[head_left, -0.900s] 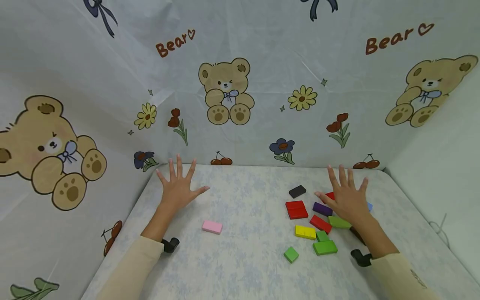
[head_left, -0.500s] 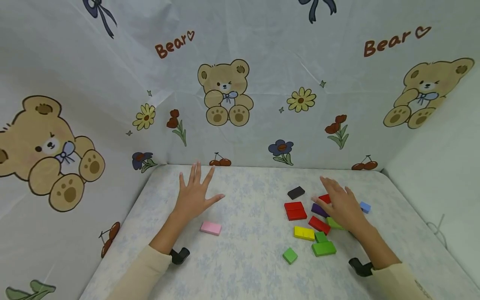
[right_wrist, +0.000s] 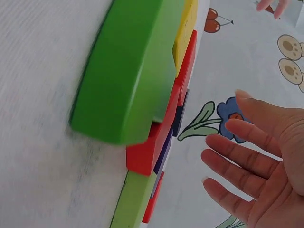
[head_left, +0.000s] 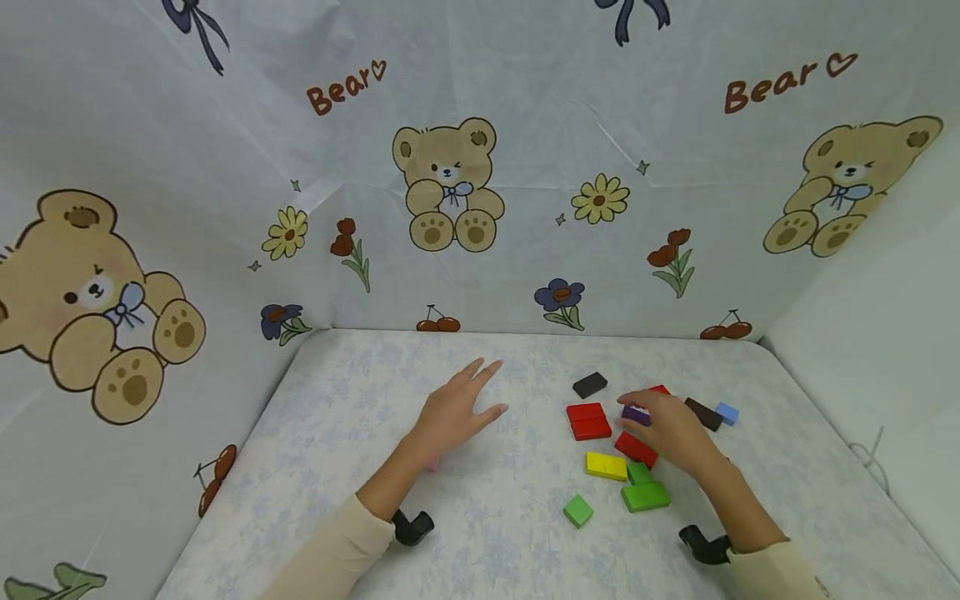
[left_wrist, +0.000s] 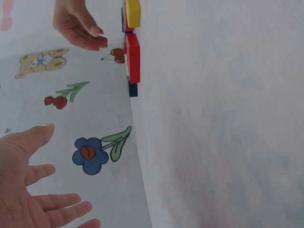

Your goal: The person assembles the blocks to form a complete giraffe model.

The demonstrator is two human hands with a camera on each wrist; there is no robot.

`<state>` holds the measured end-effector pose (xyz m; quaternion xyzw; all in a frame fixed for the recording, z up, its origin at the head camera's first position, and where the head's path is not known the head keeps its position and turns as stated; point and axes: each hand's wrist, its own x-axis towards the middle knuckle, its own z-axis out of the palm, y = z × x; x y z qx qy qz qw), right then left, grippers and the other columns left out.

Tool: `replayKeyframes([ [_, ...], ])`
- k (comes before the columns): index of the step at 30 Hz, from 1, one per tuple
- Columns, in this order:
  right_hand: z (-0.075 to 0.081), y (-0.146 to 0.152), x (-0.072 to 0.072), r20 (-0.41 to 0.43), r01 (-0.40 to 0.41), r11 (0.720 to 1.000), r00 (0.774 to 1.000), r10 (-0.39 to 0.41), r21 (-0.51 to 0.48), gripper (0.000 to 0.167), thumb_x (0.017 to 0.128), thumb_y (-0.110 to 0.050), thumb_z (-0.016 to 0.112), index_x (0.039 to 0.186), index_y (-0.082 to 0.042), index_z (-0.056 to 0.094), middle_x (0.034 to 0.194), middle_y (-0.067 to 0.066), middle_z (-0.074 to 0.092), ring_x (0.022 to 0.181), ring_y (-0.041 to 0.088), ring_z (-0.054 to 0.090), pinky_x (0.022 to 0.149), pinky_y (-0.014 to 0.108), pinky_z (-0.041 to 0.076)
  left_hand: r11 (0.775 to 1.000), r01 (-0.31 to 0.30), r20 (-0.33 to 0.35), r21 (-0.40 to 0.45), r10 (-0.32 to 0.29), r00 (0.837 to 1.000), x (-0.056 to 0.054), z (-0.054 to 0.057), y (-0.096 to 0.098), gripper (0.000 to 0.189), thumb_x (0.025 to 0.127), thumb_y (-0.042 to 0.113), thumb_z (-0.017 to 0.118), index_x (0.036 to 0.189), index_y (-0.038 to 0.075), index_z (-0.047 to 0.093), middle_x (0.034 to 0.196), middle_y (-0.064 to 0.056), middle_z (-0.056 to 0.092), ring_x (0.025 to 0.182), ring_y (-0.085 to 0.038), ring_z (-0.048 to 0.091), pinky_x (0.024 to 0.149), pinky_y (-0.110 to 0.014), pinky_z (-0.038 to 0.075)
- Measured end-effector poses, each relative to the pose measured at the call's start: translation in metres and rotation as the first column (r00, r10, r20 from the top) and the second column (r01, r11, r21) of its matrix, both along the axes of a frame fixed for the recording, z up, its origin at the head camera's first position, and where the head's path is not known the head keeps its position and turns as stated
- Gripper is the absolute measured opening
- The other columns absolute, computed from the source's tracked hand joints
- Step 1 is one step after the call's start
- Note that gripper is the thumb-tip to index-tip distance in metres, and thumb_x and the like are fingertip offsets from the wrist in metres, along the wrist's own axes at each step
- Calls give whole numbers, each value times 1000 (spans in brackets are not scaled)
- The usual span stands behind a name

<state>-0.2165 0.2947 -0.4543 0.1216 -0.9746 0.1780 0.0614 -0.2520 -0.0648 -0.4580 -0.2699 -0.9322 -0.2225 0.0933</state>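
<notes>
In the head view my left hand point(head_left: 448, 418) hovers over the middle of the table, fingers extended and nothing held. Beneath it a pink block point(head_left: 434, 464) is mostly hidden. My right hand point(head_left: 673, 427) hangs above the block cluster on the right, its thumb and fingers apart on either side of the purple block point(head_left: 636, 415). The right wrist view shows that palm point(right_wrist: 280, 185) holding nothing. Close by lie a red block point(head_left: 636, 448) and another red one point(head_left: 660, 389), partly covered. A light green block point(right_wrist: 134, 202) shows in the right wrist view.
Around the cluster lie a black block point(head_left: 590, 385), red blocks point(head_left: 588, 422), a yellow block point(head_left: 606, 466), green blocks point(head_left: 646, 497), a lone green block point(head_left: 577, 511), a dark brown block point(head_left: 703, 414) and a blue block point(head_left: 727, 412). A bear-print cloth point(head_left: 517, 100) rises behind the table.
My left hand has moved right and nearer, now over the pink block. My right hand has moved left and lower, its spread fingers bending toward the purple block; the dark brown block came into view.
</notes>
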Motion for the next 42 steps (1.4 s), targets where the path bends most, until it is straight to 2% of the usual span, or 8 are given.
replayKeyframes([
  [4,-4,-2,-1,37,-12,999,999,14,-49,36,88,-20,81,119,-5,72,116,16,71,106,38,67,83,51,58,996,47,78,71,-53,996,-2,-6,26,67,98,48,65,155,23,43,152,-8,50,135,-26,52,97,-49,52],
  [6,-6,-3,-2,60,-17,997,998,21,-71,34,87,-17,82,117,-5,73,113,15,72,102,35,68,81,48,59,992,64,115,106,-76,990,-4,-9,38,63,97,44,68,152,22,48,147,-5,54,130,-23,57,97,-44,53],
  [11,-8,-7,-4,90,-44,993,994,54,-113,30,86,-11,81,114,-4,73,109,13,72,97,31,69,81,45,59,981,87,206,173,-122,971,-11,-18,67,55,94,36,74,144,18,59,138,-5,63,110,-22,67,83,-33,56],
  [16,-11,-9,-7,109,-49,994,992,59,-93,31,85,-10,82,114,-3,73,106,11,73,96,28,69,83,46,59,968,119,274,222,-179,945,-25,-26,91,50,92,29,77,138,13,64,127,-10,68,98,-19,67,74,-25,53],
  [20,-10,-14,-11,138,-48,996,989,59,-79,31,84,-11,83,113,-3,74,102,8,73,93,26,68,84,45,59,967,134,321,219,-201,925,-35,-30,106,49,91,23,79,136,12,65,120,-9,69,90,-12,64,70,-20,52],
  [23,-10,-17,-13,159,-44,996,986,56,-78,31,84,-11,83,113,-3,74,100,7,73,90,23,66,84,44,59,970,134,343,201,-198,918,-41,-31,113,46,89,19,80,133,10,68,113,-9,69,84,-10,62,69,-19,51],
  [32,-16,-21,-17,197,-60,997,978,69,-52,32,82,-12,85,111,-4,75,100,6,73,88,20,64,85,45,58,975,144,350,167,-195,916,-54,-37,123,31,85,12,82,116,8,77,93,-4,68,78,-9,56,66,-20,47],
  [42,-18,-22,-22,211,-48,999,976,52,-21,30,82,-12,85,110,-7,75,99,4,72,86,18,61,86,45,58,980,156,330,124,-189,925,-58,-39,131,30,84,16,84,112,9,78,93,-1,70,79,-9,57,69,-20,47],
])
